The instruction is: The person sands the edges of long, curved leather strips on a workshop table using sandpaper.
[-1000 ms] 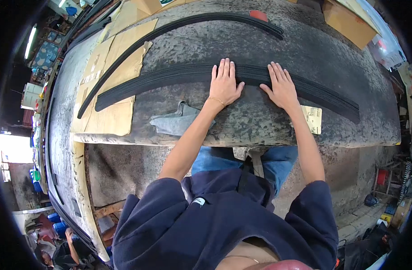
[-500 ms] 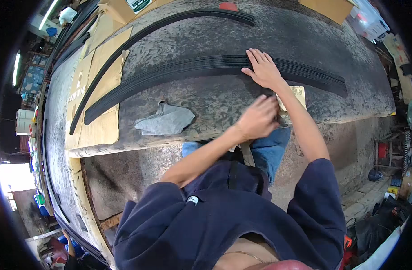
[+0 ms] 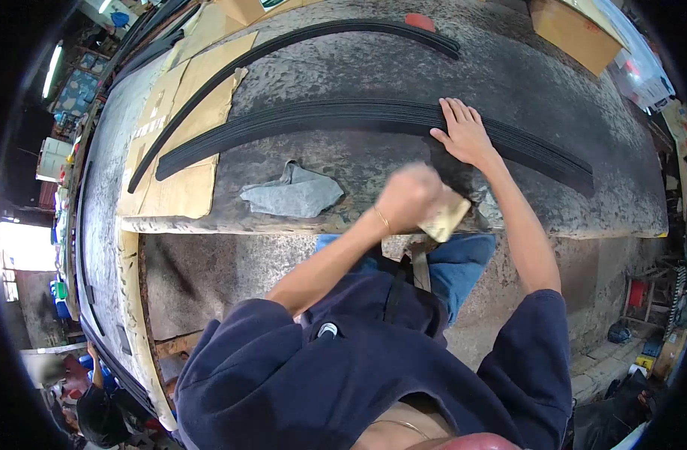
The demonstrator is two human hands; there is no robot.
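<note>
A bundle of long, thin black strips (image 3: pixel 313 118) lies in a curve across the dark worktable. My right hand (image 3: pixel 467 133) rests flat on the bundle, palm down, fingers stretched over it and thumb apart. Near the table's front edge, my left hand (image 3: pixel 409 196) is closed and smeared by motion. A small cream card-like piece with print (image 3: pixel 447 215) sticks out from its right side, overlapping the edge. To the left of that hand, a crumpled grey cloth (image 3: pixel 294 193) lies on the table.
Another curved black strip bundle (image 3: pixel 306 34) lies farther back, its left end on flattened cardboard (image 3: pixel 182 176). A red object (image 3: pixel 420 22) is behind it. A cardboard box (image 3: pixel 576 34) and a clear plastic container (image 3: pixel 643 79) stand at the back right. Another person (image 3: pixel 100 409) is at lower left.
My left hand has moved left, and the cream piece, earlier lying under my right forearm, has come with it toward the table edge. My right hand stays on the strips. The view has shifted slightly.
</note>
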